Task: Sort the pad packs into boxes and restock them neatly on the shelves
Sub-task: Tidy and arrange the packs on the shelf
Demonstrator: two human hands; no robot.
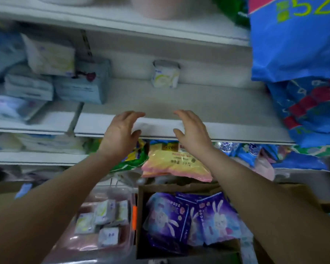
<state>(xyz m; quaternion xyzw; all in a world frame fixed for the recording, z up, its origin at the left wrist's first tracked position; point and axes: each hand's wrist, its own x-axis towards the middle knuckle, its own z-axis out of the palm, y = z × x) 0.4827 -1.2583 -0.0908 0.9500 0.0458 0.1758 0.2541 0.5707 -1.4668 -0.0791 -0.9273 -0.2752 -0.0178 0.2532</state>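
My left hand [120, 130] and my right hand [191, 127] are raised side by side at the front edge of the middle shelf [179, 103], palms facing each other, fingers relaxed, holding nothing. One small white pad pack [165, 74] stands upright at the back of that shelf, well beyond both hands. Below my arms a cardboard box [141, 206] holds purple rabbit-print pad packs [194, 218]. Left of it a clear plastic bin [130, 242] holds several small white pad packs [105, 216].
White and pale blue packs [51, 77] are stacked on the shelf's left part. Big blue bags [297, 44] fill the right side. A yellow-pink pack [177, 164] and green and blue packs lie on the shelf below. An upper shelf edge [122, 23] runs overhead.
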